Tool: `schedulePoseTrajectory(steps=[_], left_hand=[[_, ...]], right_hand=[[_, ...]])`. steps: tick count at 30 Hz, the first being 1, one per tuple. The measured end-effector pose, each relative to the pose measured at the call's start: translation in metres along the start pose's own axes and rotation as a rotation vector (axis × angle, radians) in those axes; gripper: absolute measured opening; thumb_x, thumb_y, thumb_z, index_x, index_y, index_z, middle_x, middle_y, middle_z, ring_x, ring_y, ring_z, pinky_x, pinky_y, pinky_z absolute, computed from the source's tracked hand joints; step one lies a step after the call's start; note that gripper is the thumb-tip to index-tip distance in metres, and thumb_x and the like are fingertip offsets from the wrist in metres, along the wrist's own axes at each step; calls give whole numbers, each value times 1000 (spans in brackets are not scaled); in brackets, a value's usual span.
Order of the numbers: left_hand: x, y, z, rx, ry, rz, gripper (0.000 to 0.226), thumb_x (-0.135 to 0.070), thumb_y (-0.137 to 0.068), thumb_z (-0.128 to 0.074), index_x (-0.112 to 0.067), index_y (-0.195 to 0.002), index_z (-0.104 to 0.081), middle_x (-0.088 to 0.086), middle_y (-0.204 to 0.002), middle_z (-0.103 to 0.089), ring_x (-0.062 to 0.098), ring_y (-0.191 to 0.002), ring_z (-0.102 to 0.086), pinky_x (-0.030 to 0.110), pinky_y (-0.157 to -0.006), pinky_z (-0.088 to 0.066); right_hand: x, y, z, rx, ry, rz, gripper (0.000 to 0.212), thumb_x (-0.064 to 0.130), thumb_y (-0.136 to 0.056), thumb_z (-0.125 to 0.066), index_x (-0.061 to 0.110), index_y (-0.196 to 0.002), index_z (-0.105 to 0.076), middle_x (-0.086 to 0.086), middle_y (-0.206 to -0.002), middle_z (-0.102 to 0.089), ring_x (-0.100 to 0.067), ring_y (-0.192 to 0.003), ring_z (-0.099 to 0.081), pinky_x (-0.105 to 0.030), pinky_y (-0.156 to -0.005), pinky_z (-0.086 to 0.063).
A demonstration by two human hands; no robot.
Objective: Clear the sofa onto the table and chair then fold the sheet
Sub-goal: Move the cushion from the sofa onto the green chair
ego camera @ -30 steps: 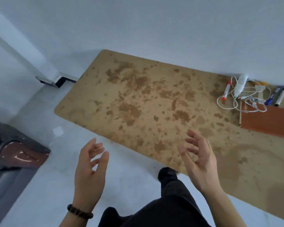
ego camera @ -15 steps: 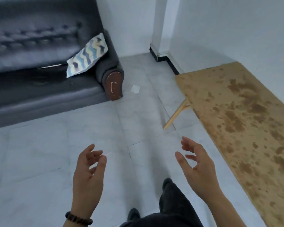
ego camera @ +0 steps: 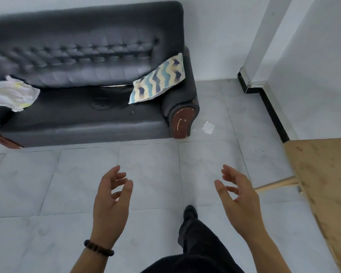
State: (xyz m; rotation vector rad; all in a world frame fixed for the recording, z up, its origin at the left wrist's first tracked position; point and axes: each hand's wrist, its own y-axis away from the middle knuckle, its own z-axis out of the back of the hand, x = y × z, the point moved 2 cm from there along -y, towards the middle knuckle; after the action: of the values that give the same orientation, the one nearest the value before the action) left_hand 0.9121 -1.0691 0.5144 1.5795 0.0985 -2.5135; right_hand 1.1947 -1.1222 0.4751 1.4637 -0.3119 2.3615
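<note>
A dark tufted sofa (ego camera: 83, 115) stands against the far wall. A cushion with blue and cream wavy stripes (ego camera: 158, 78) leans against its right armrest. A crumpled white sheet (ego camera: 10, 93) lies on the seat at the left edge of view. My left hand (ego camera: 110, 201) and my right hand (ego camera: 238, 198) hover over the tiled floor in front of the sofa, palms facing each other, fingers loosely curled, holding nothing. The stained wooden table (ego camera: 327, 184) juts in at the right.
A small scrap of white paper (ego camera: 208, 127) lies on the floor by the sofa's right armrest. A white pillar with a black base (ego camera: 252, 83) stands at the back right. My dark trouser leg and shoe (ego camera: 191, 223) show below my hands.
My view has swung left from the table to the sofa, bringing the whole seat and the white sheet into sight. Both hands keep the same empty, loosely curled pose.
</note>
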Motion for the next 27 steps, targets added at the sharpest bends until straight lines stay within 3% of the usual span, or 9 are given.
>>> schedulePoseTrajectory(steps=[7, 14, 17, 22, 27], left_hand=[[-70, -140, -26, -35, -53, -61, 37, -20, -93, -58, -30, -127, -46, -21, -113, -55, -2, -104, -57, 13, -78, -44], [-54, -265, -43, -101, 8, 32, 37, -21, -92, -59, -33, -124, -47, -21, -112, -58, -9, -103, -55, 16, -78, -45], [-32, -336, -51, -124, 38, 83, 36, -21, -92, -59, -36, -123, -48, -17, -110, -60, -9, -103, -56, 16, -78, -44], [-16, -488, -55, -93, 65, 134, 31, -18, -94, -58, -35, -119, -50, -13, -108, -61, -12, -99, -55, 17, -77, -44], [-36, -637, -54, -64, 71, 79, 34, -15, -94, -58, -26, -125, -50, -15, -109, -61, -10, -96, -56, 13, -73, -47]], right_hand=[[64, -172, -37, 80, 17, 74, 39, 47, -87, -55, 44, -125, -47, 23, -119, -55, 5, -109, -56, -12, -85, -47], [86, -307, -104, 174, 74, 99, 37, 37, -90, -62, 51, -119, -44, 27, -117, -54, 7, -107, -56, -4, -79, -44], [84, -368, -137, 152, 99, 70, 37, 35, -90, -62, 54, -116, -45, 27, -118, -56, 7, -109, -55, -2, -76, -45], [99, -482, -192, 81, 170, -23, 43, 28, -90, -66, 41, -127, -47, 16, -119, -60, 2, -104, -58, -7, -79, -43], [138, -587, -231, 18, 206, -29, 44, 31, -90, -65, 40, -129, -47, 30, -114, -54, 11, -104, -56, -6, -79, -43]])
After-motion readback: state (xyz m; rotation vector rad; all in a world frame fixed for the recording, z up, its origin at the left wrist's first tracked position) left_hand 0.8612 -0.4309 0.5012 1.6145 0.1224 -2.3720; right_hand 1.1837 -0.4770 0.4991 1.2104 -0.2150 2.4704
